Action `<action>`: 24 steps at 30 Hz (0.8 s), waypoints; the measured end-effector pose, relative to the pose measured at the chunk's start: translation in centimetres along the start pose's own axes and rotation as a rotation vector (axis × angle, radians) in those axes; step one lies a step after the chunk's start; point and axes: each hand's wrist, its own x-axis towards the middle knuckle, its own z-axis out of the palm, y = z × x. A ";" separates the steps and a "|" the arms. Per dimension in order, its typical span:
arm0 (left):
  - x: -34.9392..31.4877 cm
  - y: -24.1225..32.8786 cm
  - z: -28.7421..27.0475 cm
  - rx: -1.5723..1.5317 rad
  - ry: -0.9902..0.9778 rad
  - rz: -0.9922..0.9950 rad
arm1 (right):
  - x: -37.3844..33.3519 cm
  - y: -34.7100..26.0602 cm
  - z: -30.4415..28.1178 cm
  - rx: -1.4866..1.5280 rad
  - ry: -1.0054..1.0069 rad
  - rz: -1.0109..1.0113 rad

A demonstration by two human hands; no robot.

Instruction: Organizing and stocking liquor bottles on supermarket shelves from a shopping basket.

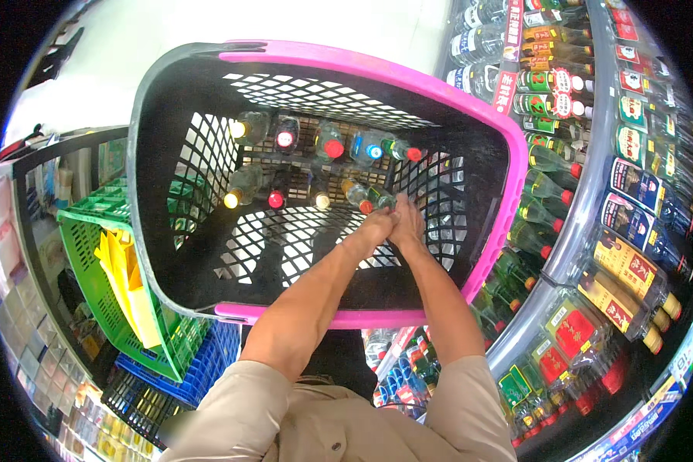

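The green bottle (380, 196) is in the near right part of the basket (200, 262), at the end of the nearer row, right where my two hands meet. The fingers of my left hand (377, 229) are bent and drawn in close to one another; those of my right hand (410, 219) lie along the bottle's right side, pointing forward and down. My hands cover part of the bottle, so I cannot tell whether either set is pinching it or only touching it. The hands are side by side, almost touching, backs upward, the left a little nearer to me. Both forearms reach forward over the pink rim (346, 317), the left slanting in to the right, the right angled to the left. Just left of the green bottle is an orange-capped bottle (354, 192), and beyond my fingers stands a red-capped green bottle (402, 149) with a blue-capped bottle (366, 146) beside it. Outside, a shelf (560, 266) of bottles curves along my right, and a green crate (81, 254) with yellow items (127, 277) is on my left.
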 end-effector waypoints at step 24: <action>-26.1 7.2 -6.4 -0.302 -0.149 0.366 | -13.8 -10.2 -11.5 0.518 0.077 -0.519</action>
